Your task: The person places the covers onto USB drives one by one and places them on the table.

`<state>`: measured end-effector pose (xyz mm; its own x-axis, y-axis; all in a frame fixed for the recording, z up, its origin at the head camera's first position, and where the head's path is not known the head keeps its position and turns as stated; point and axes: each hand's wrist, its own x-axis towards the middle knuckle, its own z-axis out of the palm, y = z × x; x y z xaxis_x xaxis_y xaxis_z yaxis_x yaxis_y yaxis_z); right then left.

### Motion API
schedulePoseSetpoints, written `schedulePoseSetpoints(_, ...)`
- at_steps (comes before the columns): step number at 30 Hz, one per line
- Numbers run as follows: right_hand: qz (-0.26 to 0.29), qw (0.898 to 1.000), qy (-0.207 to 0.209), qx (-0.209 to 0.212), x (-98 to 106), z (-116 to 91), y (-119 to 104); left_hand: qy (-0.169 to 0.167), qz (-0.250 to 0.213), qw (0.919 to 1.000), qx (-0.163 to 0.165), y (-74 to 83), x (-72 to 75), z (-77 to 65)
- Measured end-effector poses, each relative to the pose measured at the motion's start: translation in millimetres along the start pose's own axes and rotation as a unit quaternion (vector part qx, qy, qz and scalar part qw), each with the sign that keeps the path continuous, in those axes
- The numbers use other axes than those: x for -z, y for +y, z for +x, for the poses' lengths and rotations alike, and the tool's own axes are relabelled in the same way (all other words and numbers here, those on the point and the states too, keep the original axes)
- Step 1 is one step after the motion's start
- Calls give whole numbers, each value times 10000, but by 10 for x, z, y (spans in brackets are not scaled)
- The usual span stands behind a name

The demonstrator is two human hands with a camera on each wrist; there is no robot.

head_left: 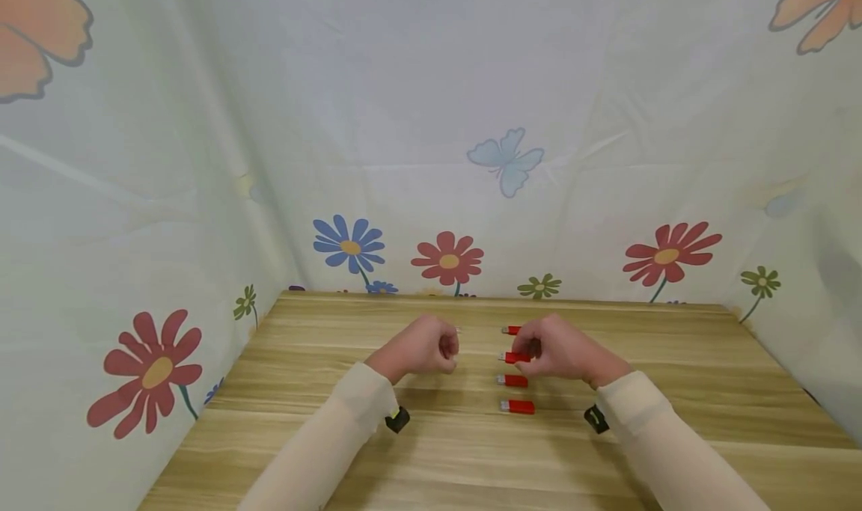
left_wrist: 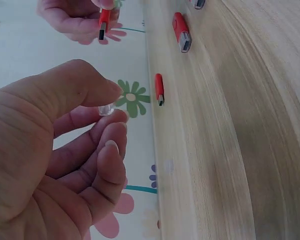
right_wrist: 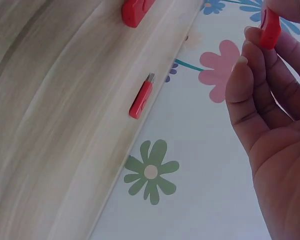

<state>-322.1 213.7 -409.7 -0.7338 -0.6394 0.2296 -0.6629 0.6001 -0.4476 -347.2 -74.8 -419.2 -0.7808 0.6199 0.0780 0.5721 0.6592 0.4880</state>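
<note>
Between thumb and fingers my left hand (head_left: 426, 345) pinches a small clear cap (left_wrist: 106, 109), mostly covered by the fingertips. My right hand (head_left: 562, 350) grips a red USB stick (head_left: 515, 357) by its body; its bare metal plug (left_wrist: 101, 34) points toward the left hand. The hands are apart, both above the wooden table (head_left: 323, 421). An uncapped red USB stick (right_wrist: 141, 97) lies on the table farther back. Nearer the person lie two more red USB sticks, one (head_left: 513, 381) in front of the other (head_left: 517, 407); a clear cap (left_wrist: 185, 42) covers the plug of one.
A small clear piece (left_wrist: 168, 166) lies near the table's back edge, left of the uncapped stick. A white cloth (head_left: 404, 122) printed with flowers and butterflies rises behind the table and at both sides. Dark wrist devices (head_left: 397, 420) sit below the sleeves.
</note>
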Motion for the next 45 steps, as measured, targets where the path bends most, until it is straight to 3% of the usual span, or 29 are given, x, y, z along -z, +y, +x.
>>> schedulePoseSetpoints(8,165,9998,-56,-58,-39,-37,-74,119,-512,9985,-168,-1,-22,-81)
schedulePoseSetpoints(13,208,9996,31,173,-36,-43,-108,189,-923,9954,-145,44,-24,-132)
schedulePoseSetpoints(23,551,9975,86,423,-38,-33,-156,469,-1795,9822,-276,118,-91,-171)
schedulePoseSetpoints(32,648,9961,182,567,-58,-24,-183,612,-1737,9814,-539,182,-198,-158)
schedulePoseSetpoints(45,621,9976,-6,304,-64,-3,-215,654,-1742,9817,-409,274,-230,-152)
